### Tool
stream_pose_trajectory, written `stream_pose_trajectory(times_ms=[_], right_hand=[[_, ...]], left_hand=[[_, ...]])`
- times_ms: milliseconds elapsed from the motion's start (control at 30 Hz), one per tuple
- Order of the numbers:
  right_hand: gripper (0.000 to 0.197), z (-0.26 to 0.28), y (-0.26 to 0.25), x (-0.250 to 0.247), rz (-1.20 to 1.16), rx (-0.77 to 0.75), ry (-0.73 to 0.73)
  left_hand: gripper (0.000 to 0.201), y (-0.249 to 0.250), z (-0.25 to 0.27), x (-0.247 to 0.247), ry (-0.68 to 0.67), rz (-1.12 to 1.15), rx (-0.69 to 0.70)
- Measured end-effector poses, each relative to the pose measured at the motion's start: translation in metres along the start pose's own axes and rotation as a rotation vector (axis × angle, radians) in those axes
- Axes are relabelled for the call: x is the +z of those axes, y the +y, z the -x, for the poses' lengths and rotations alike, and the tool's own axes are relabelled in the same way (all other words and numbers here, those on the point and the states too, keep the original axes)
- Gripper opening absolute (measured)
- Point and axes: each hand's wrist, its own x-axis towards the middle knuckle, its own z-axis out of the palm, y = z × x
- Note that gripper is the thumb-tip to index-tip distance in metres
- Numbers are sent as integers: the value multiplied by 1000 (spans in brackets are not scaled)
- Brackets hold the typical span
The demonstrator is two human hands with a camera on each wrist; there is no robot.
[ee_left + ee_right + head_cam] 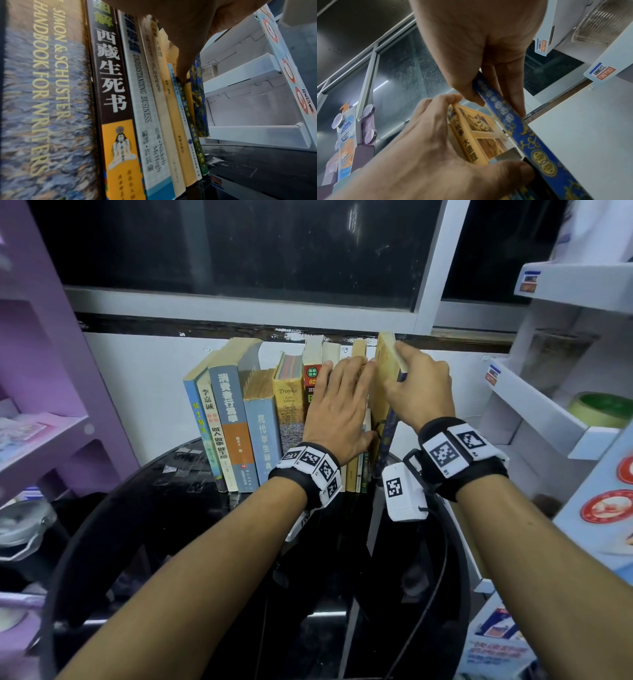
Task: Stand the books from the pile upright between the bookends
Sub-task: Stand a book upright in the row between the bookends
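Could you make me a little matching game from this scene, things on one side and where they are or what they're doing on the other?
Things:
1. left hand
2. right hand
3. blue patterned book
4. roll of tape

States:
A. lies on the white shelf
B. gripped at the right end of the row
C. presses flat against the standing books
D. grips the top of a book

Pairs: 1-C, 2-D, 3-B, 4-A

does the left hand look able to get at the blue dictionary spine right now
Probably yes. The left hand lies flat on the spines further right, and the blue dictionary stands just to its left with its spine facing out and nothing in front of it, so a short sideways shift should reach it.
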Motion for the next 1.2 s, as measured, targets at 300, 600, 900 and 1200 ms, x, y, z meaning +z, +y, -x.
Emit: stream_pose_trajectory(times_ms=[300,600,900,1200], right_hand=[[48,1,11,11,22,48,-81],[52,2,14,8,0,43,-64],[59,-13,-3,-28,2,31,69],[54,-27,-30,-97,-111,-69,254]], left_hand=[[106,1,1,-1,-22,-12,14],[105,0,0,-3,-34,-21,15],[104,-4,-1,-2,-43,-37,11],[105,-5,1,-4,-33,-29,12]])
